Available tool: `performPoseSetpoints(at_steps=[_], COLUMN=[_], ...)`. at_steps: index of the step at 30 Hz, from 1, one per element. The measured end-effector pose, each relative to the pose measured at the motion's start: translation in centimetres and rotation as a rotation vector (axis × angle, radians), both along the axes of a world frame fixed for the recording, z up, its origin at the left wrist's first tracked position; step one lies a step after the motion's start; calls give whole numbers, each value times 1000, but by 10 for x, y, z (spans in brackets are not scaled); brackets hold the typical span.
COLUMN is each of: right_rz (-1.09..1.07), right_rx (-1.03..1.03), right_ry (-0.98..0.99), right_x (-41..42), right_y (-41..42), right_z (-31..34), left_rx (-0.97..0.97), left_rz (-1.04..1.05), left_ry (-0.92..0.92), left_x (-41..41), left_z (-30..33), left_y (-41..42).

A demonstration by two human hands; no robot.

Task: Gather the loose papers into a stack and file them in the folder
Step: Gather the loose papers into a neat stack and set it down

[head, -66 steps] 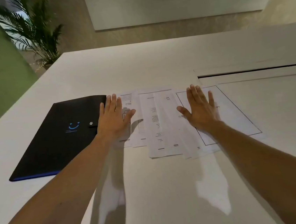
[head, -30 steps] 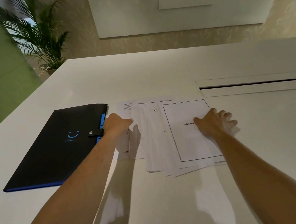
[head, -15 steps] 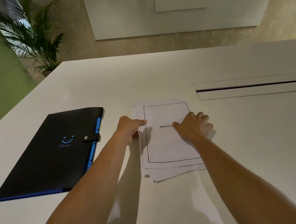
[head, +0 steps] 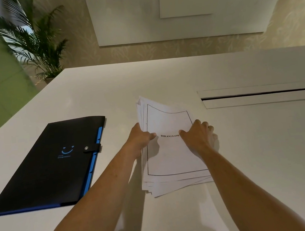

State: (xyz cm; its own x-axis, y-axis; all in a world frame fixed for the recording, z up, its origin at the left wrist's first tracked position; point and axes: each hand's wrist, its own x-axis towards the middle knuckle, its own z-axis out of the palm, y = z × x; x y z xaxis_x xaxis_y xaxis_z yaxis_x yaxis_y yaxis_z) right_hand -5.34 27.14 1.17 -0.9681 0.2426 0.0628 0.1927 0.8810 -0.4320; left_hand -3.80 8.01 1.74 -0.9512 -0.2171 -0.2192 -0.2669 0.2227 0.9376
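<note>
A rough stack of white papers [head: 171,156] sits mid-table, its top sheet framed by a black border and headed "BIBLIOGRAPHY". My left hand [head: 141,138] grips the stack's left edge, thumb on top. My right hand [head: 199,136] grips the right edge the same way. The far end of the stack is lifted and bowed; the near end rests on the table with sheet edges fanned unevenly. A black folder [head: 48,167] with a blue spine, a blue smile mark and a snapped strap lies shut to the left, apart from the papers.
The white table [head: 265,160] has a long recessed slot [head: 262,93] at the right rear. A potted palm [head: 35,43] and a green wall stand beyond the table's far left corner.
The spread sheets were swept together into one pile. Since half a second ago both hands have closed on its sides and raised the far end off the table.
</note>
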Motion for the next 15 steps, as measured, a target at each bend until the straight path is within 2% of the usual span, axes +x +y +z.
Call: performPoseSetpoints(at_steps=[4,5,8,10,12,15], right_rz=[-23,-20,51,135,204,282], right_rx=[-158,-273,-792,-1016,-1065,-993], right_ry=[19,-9,-67,-61,7,211], right_x=[-3,-5,-15,-23,-28,-33], right_y=[11,14,20,20,16,7], right_z=[3,4,8,13,22,45], left_rx=[30,51,132,121,102,73], left_rz=[-30,-45,-99,-127,-116,-45], left_ry=[170,206,276,318,367,452], left_x=[8,9,10,11,8,3], left_z=[-1,2,16,29,43,68], left_y=[-8,-11,-23,-30,-36,-40])
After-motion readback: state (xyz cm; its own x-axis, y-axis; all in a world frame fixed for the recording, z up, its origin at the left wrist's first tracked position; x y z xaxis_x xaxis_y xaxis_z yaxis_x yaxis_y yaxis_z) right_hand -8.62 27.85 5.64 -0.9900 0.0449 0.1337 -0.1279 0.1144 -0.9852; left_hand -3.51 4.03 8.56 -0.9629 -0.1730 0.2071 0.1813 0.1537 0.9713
